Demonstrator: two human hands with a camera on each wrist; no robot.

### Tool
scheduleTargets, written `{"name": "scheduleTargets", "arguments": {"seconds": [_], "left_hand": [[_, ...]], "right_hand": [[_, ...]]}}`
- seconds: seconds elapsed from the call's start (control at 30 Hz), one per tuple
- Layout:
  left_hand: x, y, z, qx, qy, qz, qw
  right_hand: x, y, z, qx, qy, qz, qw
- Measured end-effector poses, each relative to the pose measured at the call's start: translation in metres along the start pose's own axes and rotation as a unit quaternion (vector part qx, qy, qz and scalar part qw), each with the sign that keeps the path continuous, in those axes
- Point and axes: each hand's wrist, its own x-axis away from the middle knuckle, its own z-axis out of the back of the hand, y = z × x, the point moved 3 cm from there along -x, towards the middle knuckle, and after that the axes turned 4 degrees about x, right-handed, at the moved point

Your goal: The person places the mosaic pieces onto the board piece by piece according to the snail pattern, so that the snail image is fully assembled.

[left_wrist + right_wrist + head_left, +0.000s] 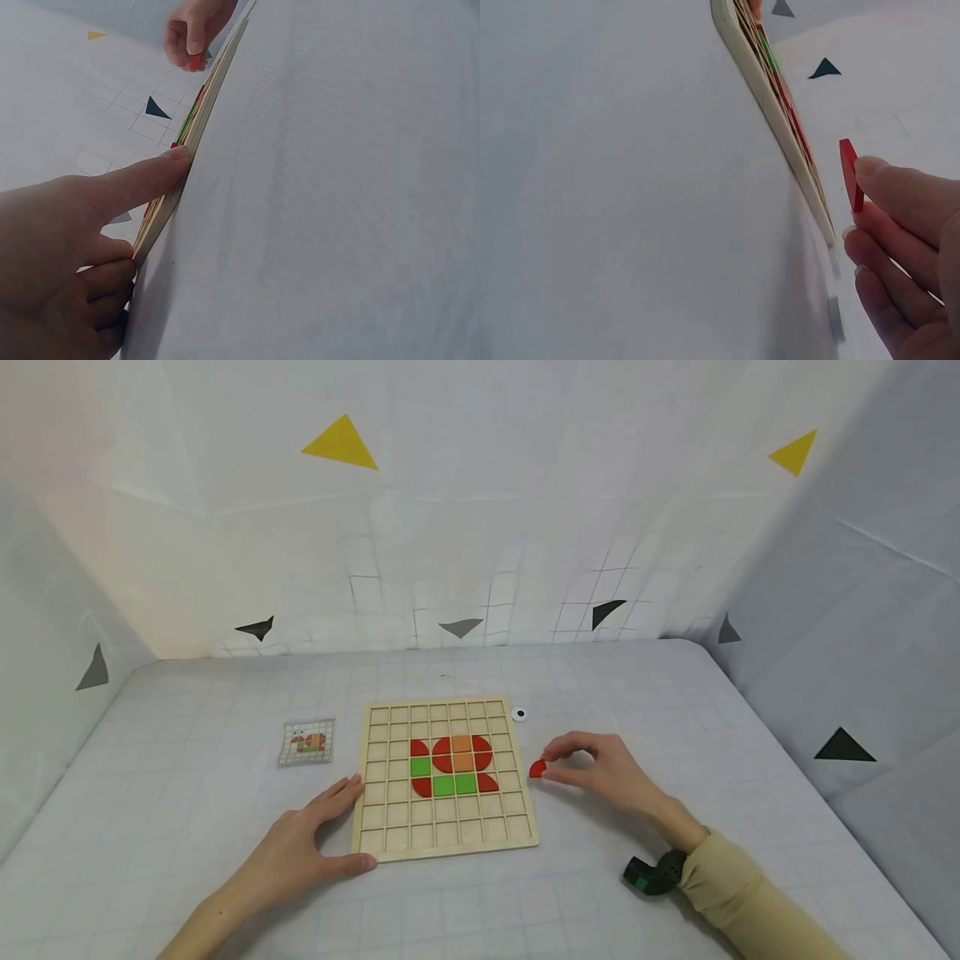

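Observation:
A wooden grid board (408, 839) lies on the table, with red, green and orange tiles set in its middle squares. Near its lower left corner, my left hand (303, 843) touches the board, fingertips against the left edge and thumb at the front edge; in the left wrist view the thumb (142, 180) lies straight against the rim. My right hand (600, 768) is just right of the board, pinching a red quarter-circle tile (537, 768) between thumb and fingers. In the right wrist view this tile (850, 176) is held on edge, apart from the board (769, 105).
A small pattern card (306, 743) with a coloured picture on a grid lies left of the board. A white round eye piece (520, 714) sits by the board's upper right corner. White fabric walls (480, 527) stand behind and at both sides. My right wrist wears a dark band (654, 874).

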Motion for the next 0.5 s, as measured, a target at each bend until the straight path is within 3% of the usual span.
{"name": "scheduleTargets", "arguments": {"seconds": [0.3, 0.5], "left_hand": [[0.0, 0.0, 0.0, -0.001, 0.008, -0.005, 1.0], [0.0, 0.0, 0.0, 0.002, 0.009, -0.006, 0.9999]], "right_hand": [[-0.031, -0.037, -0.016, -0.004, 0.043, 0.046, 0.998], [-0.049, -0.063, -0.035, -0.022, 0.047, 0.035, 0.998]]}}
